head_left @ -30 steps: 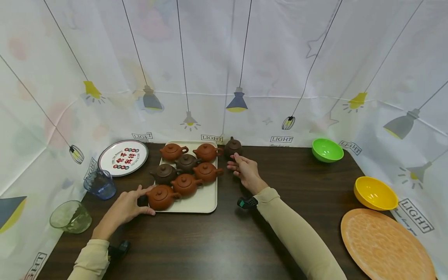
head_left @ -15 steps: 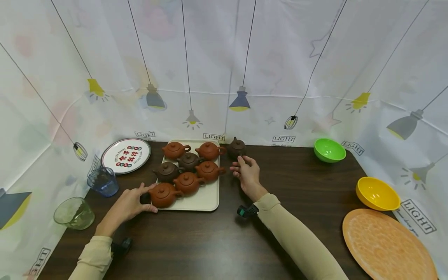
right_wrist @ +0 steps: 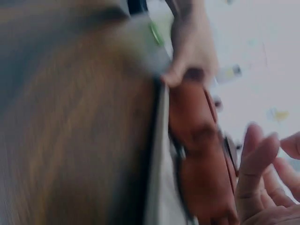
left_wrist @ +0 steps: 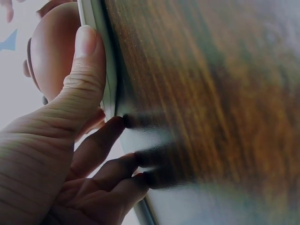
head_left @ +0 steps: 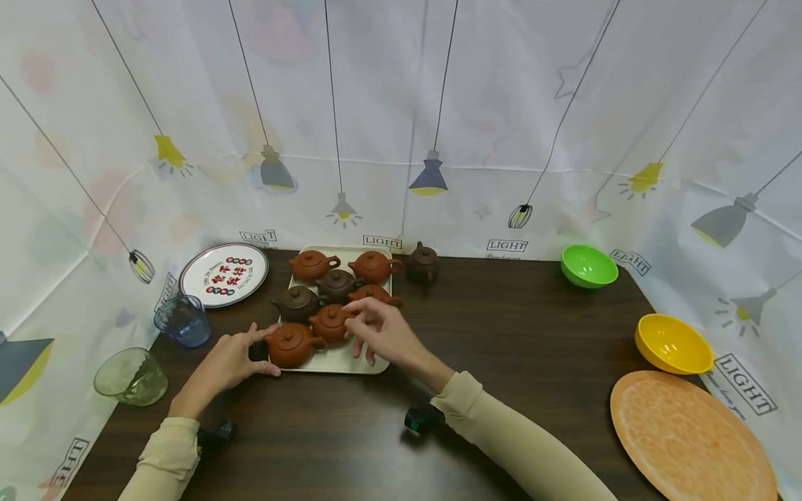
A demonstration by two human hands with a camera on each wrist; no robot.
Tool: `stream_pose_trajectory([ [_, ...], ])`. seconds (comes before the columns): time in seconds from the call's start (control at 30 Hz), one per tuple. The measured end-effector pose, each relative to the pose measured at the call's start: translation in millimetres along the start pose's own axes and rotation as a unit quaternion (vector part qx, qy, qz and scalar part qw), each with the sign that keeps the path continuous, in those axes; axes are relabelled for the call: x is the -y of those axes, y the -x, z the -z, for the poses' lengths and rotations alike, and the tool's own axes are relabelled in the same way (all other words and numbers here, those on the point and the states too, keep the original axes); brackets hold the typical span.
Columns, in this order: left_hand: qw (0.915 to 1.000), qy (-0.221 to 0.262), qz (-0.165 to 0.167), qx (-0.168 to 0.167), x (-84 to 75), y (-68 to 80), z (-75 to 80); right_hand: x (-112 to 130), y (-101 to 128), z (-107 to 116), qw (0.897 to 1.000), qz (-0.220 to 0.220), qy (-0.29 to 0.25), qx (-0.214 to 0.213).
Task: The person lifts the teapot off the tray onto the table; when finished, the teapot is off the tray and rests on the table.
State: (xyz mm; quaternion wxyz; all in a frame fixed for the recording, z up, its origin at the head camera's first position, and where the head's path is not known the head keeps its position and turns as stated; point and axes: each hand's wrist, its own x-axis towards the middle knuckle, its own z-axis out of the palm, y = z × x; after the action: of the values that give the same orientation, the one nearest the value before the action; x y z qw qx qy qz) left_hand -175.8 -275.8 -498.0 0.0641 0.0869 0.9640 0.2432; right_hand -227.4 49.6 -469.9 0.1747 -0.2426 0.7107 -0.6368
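Observation:
A cream tray [head_left: 347,363] bears several teapots, some reddish-brown and others dark brown. My left hand [head_left: 228,363] holds the tray's near left corner. Its thumb [left_wrist: 86,61] lies along the rim in the left wrist view, beside a reddish-brown teapot [head_left: 293,346]. Other fingertips there are down by the table. Over the tray's right half is my right hand [head_left: 391,339], fingers loosely bent and nothing between them; it partly hides a reddish-brown teapot [head_left: 328,322]. A dark brown teapot [head_left: 422,263] stands on the table just right of the tray.
Left of the tray are a white plate [head_left: 223,275], a blue glass [head_left: 183,321] and a green glass [head_left: 131,377]. A green bowl [head_left: 589,266], a yellow bowl [head_left: 673,344] and a round tan board [head_left: 692,435] lie to the right. A printed curtain [head_left: 501,118] hangs behind.
My right hand has left the dark brown teapot beside the tray and moved left and nearer, over the tray. That teapot's spout now points toward me. My left hand has stayed at the corner.

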Motion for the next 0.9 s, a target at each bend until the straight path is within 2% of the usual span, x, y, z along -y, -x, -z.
stream_pose_trajectory([
  [0.07, 1.0000, -0.002, -0.001, 0.000, 0.4, -0.9, -1.0, 1, 1, -15, 0.999, -0.009, 0.010, 0.034],
  [0.13, 1.0000, -0.005, -0.002, -0.001, 1.1, -1.2, -1.8, 0, 2, -29, 0.999, -0.023, 0.012, 0.044],
  [0.3, 1.0000, -0.004, 0.001, -0.002, 1.7, -0.4, -2.5, -8, 4, -54, 0.998, -0.058, 0.019, 0.034],
  [0.5, 0.9998, -0.013, 0.013, -0.010, 2.1, 0.9, -2.1, -8, 3, -67, 0.994, -0.101, 0.016, 0.025],
  [0.6, 0.9997, -0.020, 0.015, -0.008, 2.0, 0.4, -0.6, -4, -2, -66, 0.988, -0.144, -0.016, 0.058],
  [0.7, 0.9996, -0.022, 0.014, -0.005, 1.6, -0.1, -0.7, -2, -7, -68, 0.973, -0.199, -0.061, 0.095],
  [0.77, 0.9997, -0.022, 0.011, -0.002, 1.7, -0.1, -1.4, -3, -9, -70, 0.966, -0.222, -0.086, 0.104],
  [0.83, 0.9997, -0.023, 0.007, -0.002, 2.0, -0.3, -2.5, -6, -8, -74, 0.963, -0.228, -0.107, 0.099],
  [0.9, 0.9997, -0.025, 0.005, -0.001, 2.5, -0.7, -2.2, -10, -8, -77, 0.965, -0.215, -0.124, 0.086],
])
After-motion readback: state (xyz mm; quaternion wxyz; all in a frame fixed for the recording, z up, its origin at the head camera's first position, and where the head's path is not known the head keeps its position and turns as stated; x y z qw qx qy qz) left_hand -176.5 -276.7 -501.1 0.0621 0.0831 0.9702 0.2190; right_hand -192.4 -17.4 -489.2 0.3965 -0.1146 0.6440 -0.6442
